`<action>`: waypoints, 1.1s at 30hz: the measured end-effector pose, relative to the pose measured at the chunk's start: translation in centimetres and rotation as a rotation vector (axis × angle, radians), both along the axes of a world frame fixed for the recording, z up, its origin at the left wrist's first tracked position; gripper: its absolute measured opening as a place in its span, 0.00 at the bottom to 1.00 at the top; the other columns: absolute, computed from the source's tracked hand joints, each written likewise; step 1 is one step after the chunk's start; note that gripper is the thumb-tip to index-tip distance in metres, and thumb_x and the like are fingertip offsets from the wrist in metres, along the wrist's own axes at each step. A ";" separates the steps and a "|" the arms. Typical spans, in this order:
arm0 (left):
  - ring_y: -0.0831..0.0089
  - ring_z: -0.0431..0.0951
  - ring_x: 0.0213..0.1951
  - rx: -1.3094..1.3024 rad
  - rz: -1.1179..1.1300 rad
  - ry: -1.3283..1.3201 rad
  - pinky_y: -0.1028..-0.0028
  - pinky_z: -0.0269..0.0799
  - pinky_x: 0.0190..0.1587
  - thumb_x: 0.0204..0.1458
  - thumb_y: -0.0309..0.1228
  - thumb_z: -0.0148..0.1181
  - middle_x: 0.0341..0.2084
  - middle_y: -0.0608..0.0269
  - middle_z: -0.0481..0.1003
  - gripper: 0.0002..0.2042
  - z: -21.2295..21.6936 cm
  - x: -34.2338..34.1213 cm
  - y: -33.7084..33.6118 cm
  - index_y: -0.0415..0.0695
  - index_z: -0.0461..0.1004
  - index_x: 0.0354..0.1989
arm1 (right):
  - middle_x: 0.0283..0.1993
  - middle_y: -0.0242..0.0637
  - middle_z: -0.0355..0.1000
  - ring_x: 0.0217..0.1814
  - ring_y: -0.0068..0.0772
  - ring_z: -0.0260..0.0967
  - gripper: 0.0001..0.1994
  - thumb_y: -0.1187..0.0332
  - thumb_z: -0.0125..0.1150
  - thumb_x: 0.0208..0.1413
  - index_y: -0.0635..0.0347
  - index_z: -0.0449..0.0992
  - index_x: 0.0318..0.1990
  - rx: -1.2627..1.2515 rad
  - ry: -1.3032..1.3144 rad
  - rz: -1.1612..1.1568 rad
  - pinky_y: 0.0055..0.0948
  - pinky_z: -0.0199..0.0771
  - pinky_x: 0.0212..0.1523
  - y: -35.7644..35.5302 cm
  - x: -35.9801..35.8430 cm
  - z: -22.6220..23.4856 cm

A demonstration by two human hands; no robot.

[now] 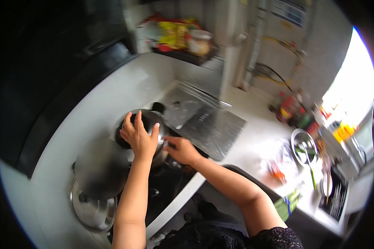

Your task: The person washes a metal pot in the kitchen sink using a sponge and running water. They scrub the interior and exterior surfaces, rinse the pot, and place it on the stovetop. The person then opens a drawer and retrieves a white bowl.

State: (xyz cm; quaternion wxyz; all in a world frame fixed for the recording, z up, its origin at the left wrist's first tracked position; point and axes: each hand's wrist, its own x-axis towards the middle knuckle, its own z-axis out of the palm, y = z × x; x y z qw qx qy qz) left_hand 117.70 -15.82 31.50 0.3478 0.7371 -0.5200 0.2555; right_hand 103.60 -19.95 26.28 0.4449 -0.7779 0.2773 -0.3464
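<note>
The left hand (139, 137) lies flat, fingers spread wide, palm down on the rounded top of a dark pot (147, 120) that sits on the black glass stove (166, 186). The pot looks smooth and shiny, with a dark knob-like part at its far edge. The right hand (182, 150) is curled at the pot's near right side, fingers bent around something small there; what it grips cannot be told, as the spot is blurred. Both bare forearms come up from the lower edge.

To the left, a large round metal lid (102, 166), dull grey and domed, rests over a polished steel pot (91, 209) with a bright rim. Behind the stove stands a ribbed, silvery foil splash guard (214, 128). The white table (253, 145) runs right, carrying a round steel bowl (304, 145) and bright, blurred bottles. A shelf (187, 54) above holds yellow and red packets.
</note>
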 end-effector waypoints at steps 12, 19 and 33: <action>0.80 0.70 0.38 0.365 -0.903 1.603 0.79 0.67 0.44 0.52 0.29 0.60 0.38 0.66 0.71 0.14 -15.0 -32.9 6.8 0.38 0.69 0.46 | 0.44 0.47 0.73 0.45 0.32 0.73 0.20 0.68 0.62 0.50 0.62 0.71 0.51 0.410 0.108 -0.679 0.29 0.71 0.45 10.0 -33.7 -5.9; 0.53 0.66 0.50 1.545 -0.124 2.441 0.46 0.62 0.51 0.46 0.56 0.61 0.54 0.51 0.61 0.41 -26.3 -48.9 17.3 0.49 0.53 0.63 | 0.45 0.51 0.69 0.51 0.46 0.66 0.22 0.68 0.63 0.44 0.66 0.68 0.48 0.372 0.318 -1.850 0.37 0.64 0.54 21.5 -55.5 -21.1; 0.64 0.69 0.42 0.607 -0.249 2.269 0.64 0.67 0.43 0.51 0.50 0.58 0.44 0.58 0.69 0.23 -29.3 -45.2 9.7 0.48 0.66 0.48 | 0.44 0.43 0.70 0.46 0.33 0.68 0.20 0.79 0.55 0.46 0.72 0.64 0.50 1.005 -0.672 -1.201 0.27 0.66 0.47 13.3 -53.7 -22.0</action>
